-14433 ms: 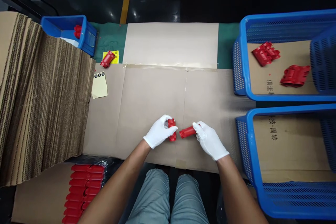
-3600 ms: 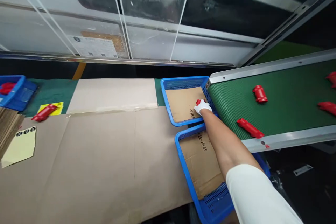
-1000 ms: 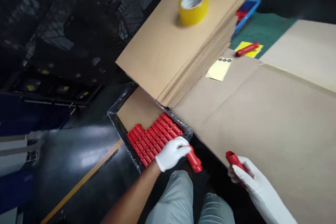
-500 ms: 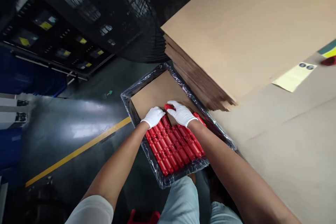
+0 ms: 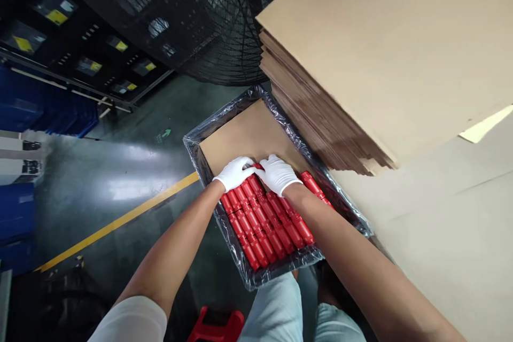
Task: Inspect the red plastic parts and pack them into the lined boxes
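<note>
A plastic-lined cardboard box (image 5: 224, 117) stands on the floor by my knees. Rows of red cylindrical parts (image 5: 268, 224) fill its near half; bare cardboard shows in the far half. My left hand (image 5: 233, 172) and my right hand (image 5: 276, 173), both in white gloves, rest side by side on the far end of the rows. Their fingers press on a red part (image 5: 256, 167) at the edge of the rows. Whether either hand grips a part is hidden by the fingers.
A tall stack of flat cardboard sheets (image 5: 380, 53) overhangs the box on the right. The cardboard-covered table (image 5: 449, 235) lies to the right. A large black fan (image 5: 216, 16) stands behind the box. A yellow floor line (image 5: 120, 222) runs at left. A red stool (image 5: 216, 326) is under me.
A second ago each hand held a red part above my lap. Both hands have since gone down into the box and now press together at the far end of the rows.
</note>
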Tool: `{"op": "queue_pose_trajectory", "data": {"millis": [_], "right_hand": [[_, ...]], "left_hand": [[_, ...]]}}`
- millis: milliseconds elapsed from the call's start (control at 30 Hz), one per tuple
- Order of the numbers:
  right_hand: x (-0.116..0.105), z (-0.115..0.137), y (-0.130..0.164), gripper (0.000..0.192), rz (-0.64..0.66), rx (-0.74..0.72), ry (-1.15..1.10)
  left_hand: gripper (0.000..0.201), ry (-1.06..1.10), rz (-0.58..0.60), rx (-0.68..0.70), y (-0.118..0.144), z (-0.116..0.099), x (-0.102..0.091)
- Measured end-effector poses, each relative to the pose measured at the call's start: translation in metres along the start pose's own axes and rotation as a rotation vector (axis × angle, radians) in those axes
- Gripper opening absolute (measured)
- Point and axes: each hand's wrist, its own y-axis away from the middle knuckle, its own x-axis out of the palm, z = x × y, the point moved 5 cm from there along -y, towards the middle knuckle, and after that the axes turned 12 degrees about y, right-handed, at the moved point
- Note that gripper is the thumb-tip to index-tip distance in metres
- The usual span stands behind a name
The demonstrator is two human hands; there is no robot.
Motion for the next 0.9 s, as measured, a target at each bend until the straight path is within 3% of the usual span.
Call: {"op": "queue_pose_trajectory", "data": {"millis": [233, 400, 500, 567, 767, 833, 900], "right_hand": [[0.008, -0.005, -0.004, 0.031, 0.053, -0.078, -0.02], [-0.018, -0.014, 0.016, 0.029, -0.046, 0.026, -0.055], [-0.037, -0.026, 0.06, 0.034, -0.195, 0.109, -0.111], [-0.036, -0.034, 0.101, 0.033, -0.272, 0.149, -0.15], [0.019, -0.053, 0.234, 0.031, -0.506, 0.175, -0.407], [0.04, -0.065, 0.267, 0.03, -0.518, 0.205, -0.474], [0.057, -0.078, 0.297, 0.03, -0.497, 0.281, -0.517]], "left_hand": [[0.027, -0.066, 0.079, 0.096, -0.015, -0.011, 0.006], [0.027, -0.144, 0.191, 0.139, -0.018, -0.017, 0.007], [0.025, -0.168, 0.267, 0.156, -0.022, -0.024, 0.007], [0.023, -0.183, 0.297, 0.147, -0.025, -0.03, 0.007], [0.016, -0.218, 0.292, 0.022, -0.024, -0.032, -0.003], [0.017, -0.213, 0.253, -0.018, -0.017, -0.036, -0.006], [0.024, -0.187, 0.202, -0.014, -0.01, -0.055, 0.004]]}}
